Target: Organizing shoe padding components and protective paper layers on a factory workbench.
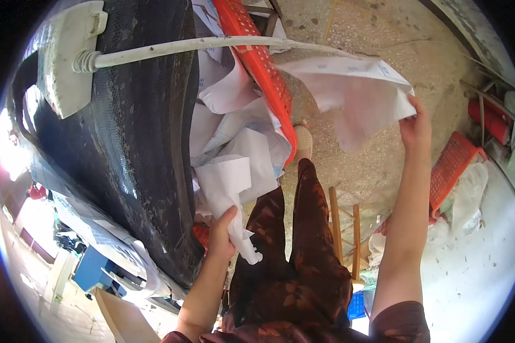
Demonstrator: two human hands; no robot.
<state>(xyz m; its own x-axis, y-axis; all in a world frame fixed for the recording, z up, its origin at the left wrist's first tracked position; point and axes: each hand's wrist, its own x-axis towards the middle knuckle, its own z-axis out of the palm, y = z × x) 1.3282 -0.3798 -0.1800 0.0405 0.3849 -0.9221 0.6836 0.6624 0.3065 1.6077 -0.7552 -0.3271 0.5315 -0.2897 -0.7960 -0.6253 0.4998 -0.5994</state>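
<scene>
My left hand [222, 233] is closed around a bunched white sheet [226, 177], whose gathered end hangs down over my trousers. My right hand [416, 126], held out to the right, pinches the corner of another thin white sheet [360, 80] with faint blue marks. This second sheet spreads in the air above the floor, its lower part blurred. Between my legs and a dark mesh-textured surface stands a red plastic basket [269, 74], filled with loose, curled white sheets [229, 91]. The left sheet overlaps those in the basket; whether they are paper or film I cannot tell.
A long white tube [194, 44] from a pale bracket [74, 57] crosses above the dark mesh surface [137, 126] and the basket. At right are another red basket [455, 168] with whitish plastic and a wooden stool [344, 228]. Speckled floor [372, 28] lies ahead.
</scene>
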